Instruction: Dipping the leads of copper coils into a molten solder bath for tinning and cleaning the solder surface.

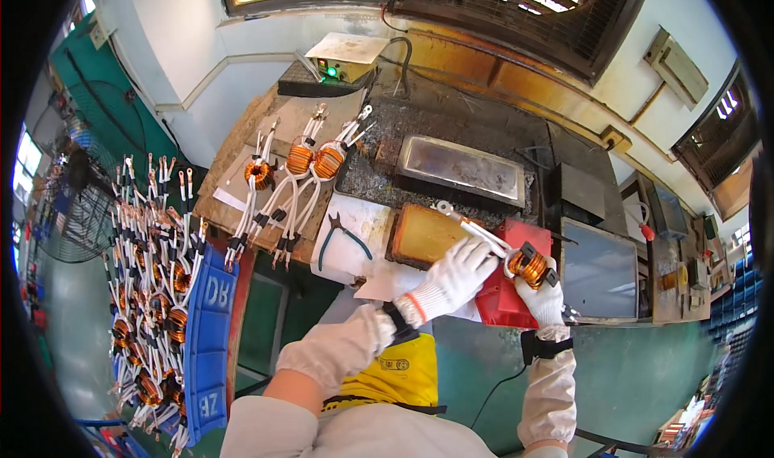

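Note:
My right hand (pixel 542 300), in a white glove, grips a ring-shaped copper coil (pixel 528 268) with black pieces on it. My gloved left hand (pixel 459 274) is closed around the coil's white leads (pixel 481 233), which point up and to the left. A metal lug (pixel 443 207) at the lead's end hangs over the far edge of a shallow tray with an amber surface (pixel 425 236). Below the coil lies a red plastic sheet or bag (pixel 504 300). To the left, green-handled pliers (pixel 342 239) rest on white paper.
Beyond the amber tray sits a rectangular metal pan (pixel 461 168) with a silvery surface. Several finished-looking coils (pixel 299 160) with leads lie at the bench's left. A control box (pixel 342 60) with a green light stands behind. Left of the bench, a blue crate (pixel 211 329) adjoins many coils.

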Motion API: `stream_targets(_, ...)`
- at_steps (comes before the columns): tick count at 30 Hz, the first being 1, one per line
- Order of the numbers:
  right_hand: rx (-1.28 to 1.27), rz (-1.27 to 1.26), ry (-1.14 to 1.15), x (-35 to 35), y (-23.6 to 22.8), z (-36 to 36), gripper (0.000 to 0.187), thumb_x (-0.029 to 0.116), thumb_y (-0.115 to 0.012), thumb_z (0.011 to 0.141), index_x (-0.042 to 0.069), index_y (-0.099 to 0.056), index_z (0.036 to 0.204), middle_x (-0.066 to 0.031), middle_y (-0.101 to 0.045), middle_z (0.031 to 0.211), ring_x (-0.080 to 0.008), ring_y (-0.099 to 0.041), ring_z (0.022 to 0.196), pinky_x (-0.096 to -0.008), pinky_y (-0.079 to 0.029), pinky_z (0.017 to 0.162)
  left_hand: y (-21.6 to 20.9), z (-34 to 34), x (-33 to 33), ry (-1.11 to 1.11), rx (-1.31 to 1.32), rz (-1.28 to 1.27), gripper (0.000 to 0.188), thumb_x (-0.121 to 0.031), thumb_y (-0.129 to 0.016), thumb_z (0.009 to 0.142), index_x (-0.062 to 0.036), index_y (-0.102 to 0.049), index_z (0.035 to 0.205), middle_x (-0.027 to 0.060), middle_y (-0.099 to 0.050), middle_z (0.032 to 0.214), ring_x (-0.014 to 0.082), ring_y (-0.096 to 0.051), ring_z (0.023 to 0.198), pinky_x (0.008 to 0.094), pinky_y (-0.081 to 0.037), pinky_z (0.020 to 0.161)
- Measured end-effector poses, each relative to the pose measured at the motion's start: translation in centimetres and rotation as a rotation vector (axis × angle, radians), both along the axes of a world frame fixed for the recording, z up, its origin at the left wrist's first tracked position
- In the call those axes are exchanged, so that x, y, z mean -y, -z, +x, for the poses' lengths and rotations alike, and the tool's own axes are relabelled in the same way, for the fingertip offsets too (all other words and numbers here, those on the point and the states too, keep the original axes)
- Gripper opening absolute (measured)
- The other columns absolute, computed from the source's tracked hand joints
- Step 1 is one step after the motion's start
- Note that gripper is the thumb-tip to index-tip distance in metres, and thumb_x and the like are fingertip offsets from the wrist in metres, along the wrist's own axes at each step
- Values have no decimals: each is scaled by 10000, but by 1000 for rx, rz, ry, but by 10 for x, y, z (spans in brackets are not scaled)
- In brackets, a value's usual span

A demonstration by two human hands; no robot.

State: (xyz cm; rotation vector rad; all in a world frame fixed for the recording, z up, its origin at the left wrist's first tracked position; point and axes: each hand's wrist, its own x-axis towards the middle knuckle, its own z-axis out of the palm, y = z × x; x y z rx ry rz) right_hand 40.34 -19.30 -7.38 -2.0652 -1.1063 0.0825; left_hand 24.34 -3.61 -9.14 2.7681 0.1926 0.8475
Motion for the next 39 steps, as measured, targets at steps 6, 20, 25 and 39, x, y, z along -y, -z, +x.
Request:
stream_targets(6, -242, 52, 6, 7, -1, -6, 525, 175, -769, 728, 12, -482, 1137, -115, -638, 974, -185, -644, 883, -318, -521, 790, -5, -125, -49, -96, -61, -94, 410, -169, -718, 690, -104, -576, 1069, 138, -519, 1165, 339, -493, 1162, 440, -408, 986)
stream_targets(20, 445, -30, 319, -8, 18, -13, 819, 268, -854, 600, 74, -418, 1265, -156, -523, 1250, -385, -602, 959, -449, -508, 776, -6, -372, -101, -1043, -38, -89, 275, -107, -652, 797, -36, -609, 1059, 198, -535, 1237, 380, -508, 1150, 427, -423, 972)
stream_targets(25, 553, -249, 321, -13, 21, -10, 753, 314, -807, 667, 88, -406, 1262, -145, -471, 1316, -373, -600, 949, -452, -508, 763, 16, -409, -119, -1195, -92, -38, 404, -117, -636, 807, -39, -536, 1190, 207, -478, 1300, 383, -464, 1198, 438, -390, 1007)
stream_targets(39, 834, -379, 312, -40, 12, 1, 550, 109, -627, 724, 75, -461, 1247, -81, -504, 1281, -269, -591, 813, -421, -472, 706, 52, -414, -155, -1424, -289, 92, 596, -215, -679, 757, -74, -415, 1273, 170, -510, 1110, 368, -527, 1002, 463, -478, 809)
